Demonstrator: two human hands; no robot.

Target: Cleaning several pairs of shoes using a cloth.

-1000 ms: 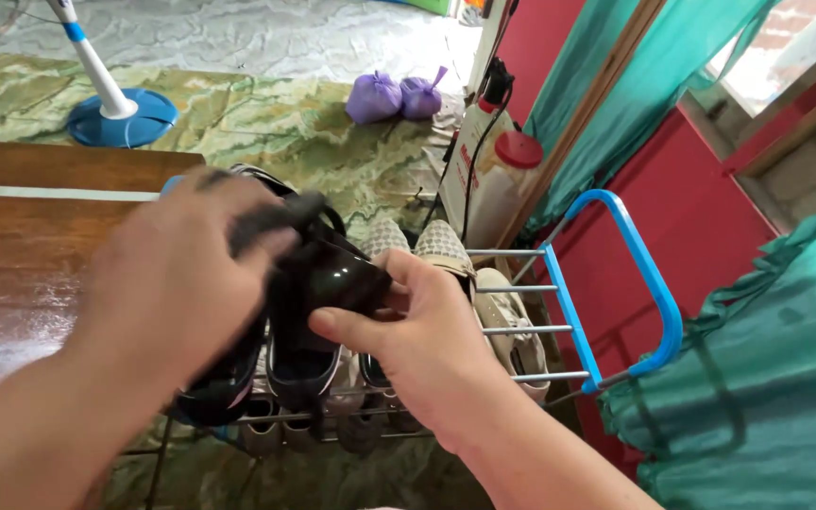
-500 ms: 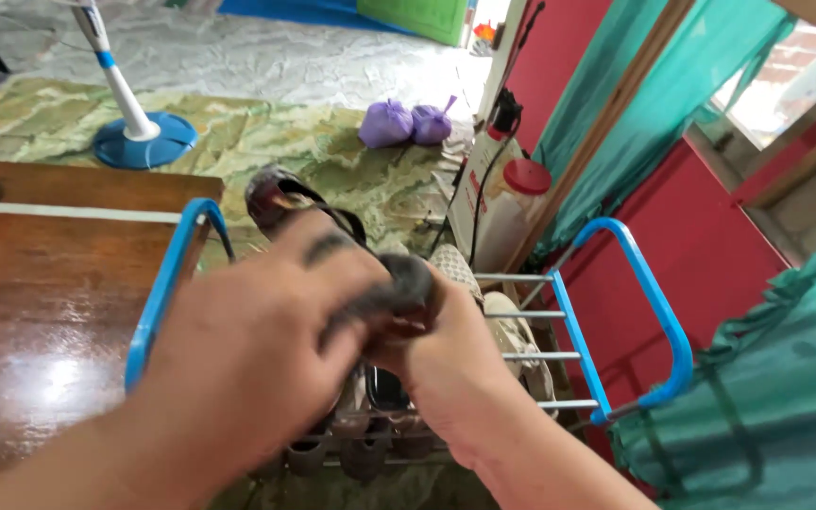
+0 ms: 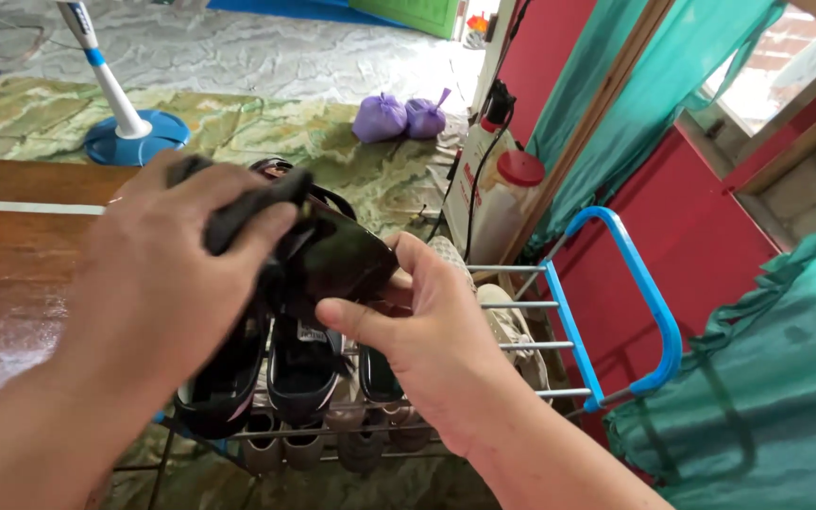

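A glossy brown wooden table (image 3: pixel 11 274) fills the left side, its polished top catching light. Beyond it lies a crinkled green patterned floor covering (image 3: pixel 238 127) over pale mottled flooring. On the right hang soft teal curtains (image 3: pixel 616 94) against smooth red panels (image 3: pixel 672 246), with more teal cloth bunched at the lower right.

Below the hands stands a shoe rack (image 3: pixel 616 293) of thin silver metal bars with a rounded blue side frame. Dark sandals and pale shoes sit in rows on its rails.

A white plastic jug (image 3: pixel 498 203) with a round red cap stands by the curtain, a black cord trailing over it. A fan stand (image 3: pixel 129 132), a white pole on a round blue base, rests on the green covering. Two small tied purple bags (image 3: pixel 399 118) lie side by side further back.

The left hand (image 3: pixel 158 283) is curled closed around a dark cloth (image 3: pixel 247 208), pressing it onto a shiny black shoe (image 3: pixel 342 260). The right hand (image 3: pixel 427 331) grips that shoe from beneath, thumb on its near edge, fingers wrapped under. The shoe is held in the air just above the rack's top shelf.
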